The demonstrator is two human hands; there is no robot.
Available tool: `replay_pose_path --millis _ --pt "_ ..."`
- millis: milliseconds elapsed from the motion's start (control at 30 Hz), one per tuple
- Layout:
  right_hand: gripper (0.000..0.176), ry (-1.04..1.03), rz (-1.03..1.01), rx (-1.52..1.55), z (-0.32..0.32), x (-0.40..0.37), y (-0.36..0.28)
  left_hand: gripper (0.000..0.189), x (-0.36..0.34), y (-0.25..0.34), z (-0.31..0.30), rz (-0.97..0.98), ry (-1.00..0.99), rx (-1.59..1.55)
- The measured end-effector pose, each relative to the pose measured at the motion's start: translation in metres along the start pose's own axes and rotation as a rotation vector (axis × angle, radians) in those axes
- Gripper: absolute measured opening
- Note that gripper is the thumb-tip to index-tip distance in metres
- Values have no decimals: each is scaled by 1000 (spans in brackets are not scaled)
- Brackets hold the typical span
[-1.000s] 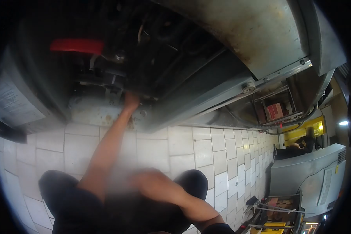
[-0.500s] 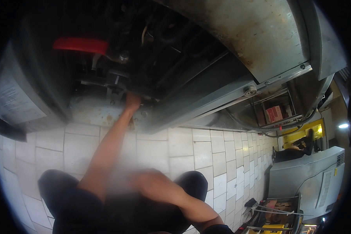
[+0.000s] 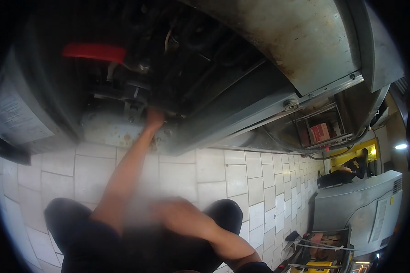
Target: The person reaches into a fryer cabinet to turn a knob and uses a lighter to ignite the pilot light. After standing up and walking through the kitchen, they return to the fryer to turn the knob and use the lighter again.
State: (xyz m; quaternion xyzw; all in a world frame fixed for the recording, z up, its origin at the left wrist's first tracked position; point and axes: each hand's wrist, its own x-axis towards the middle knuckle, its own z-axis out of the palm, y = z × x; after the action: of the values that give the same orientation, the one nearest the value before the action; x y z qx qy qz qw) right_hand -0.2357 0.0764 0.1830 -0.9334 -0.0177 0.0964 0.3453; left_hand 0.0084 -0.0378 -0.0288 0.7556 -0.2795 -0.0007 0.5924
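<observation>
Evidently, the left hand (image 3: 155,118) works low inside the machine (image 3: 312,41)

Nearest, the right hand (image 3: 180,216) hangs, blurred, between the dark-clothed knees (image 3: 68,218); its fingers look curled, but whether they grip anything I cannot tell. Beyond it, the left arm stretches across the tiled floor (image 3: 177,177) and into the machine's dark opening, directly ahead. The left hand is just beside a metal bracket (image 3: 134,93), over the stained base plate (image 3: 109,128); its fingers are hidden, so its grip cannot be told either. Farther in sits a red part (image 3: 94,52), clear of both hands.

The step in hand seems to be reaching or feeling for something at the base. A further move there would call for a steady wrist and care around the metal edges.

To the right stands a grey appliance (image 3: 351,204), and past it, a person in black (image 3: 360,164) near a yellow surface (image 3: 371,152).

Compared with a second ago, both hands lie almost unchanged; the view has shifted slightly, and the distant person's posture differs.
</observation>
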Motion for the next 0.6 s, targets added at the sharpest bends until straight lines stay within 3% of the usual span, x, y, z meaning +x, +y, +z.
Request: replay_pose_path --millis 167,267,333,367,433,467,533,567,600 --pt "23 40 -39 -49 0 -3 -4 36 3 -10 3 21 -162 200" --pt "23 43 -25 -44 0 -5 -8 35 2 -8 4 46 -90 211" --pt "22 43 -31 -44 -1 -6 -8 25 -1 -11 8 131 107 10" --pt "22 47 -32 -40 0 -8 -9 25 -3 -16 7 114 102 22" --pt "21 37 -41 -21 -3 -8 -12 29 -2 -24 5 105 -109 270" --pt "21 39 -44 -17 -3 -9 -14 29 -12 -27 6 93 -123 283" --pt "20 8 -27 -8 -1 -10 -19 34 -25 22 -11 -159 -9 56" --pt "20 -21 -16 -25 1 -10 -20 34 -28 39 -19 -167 -20 69" --pt "20 -21 -14 -6 3 -11 -20 34 -32 54 -26 -180 98 -50"
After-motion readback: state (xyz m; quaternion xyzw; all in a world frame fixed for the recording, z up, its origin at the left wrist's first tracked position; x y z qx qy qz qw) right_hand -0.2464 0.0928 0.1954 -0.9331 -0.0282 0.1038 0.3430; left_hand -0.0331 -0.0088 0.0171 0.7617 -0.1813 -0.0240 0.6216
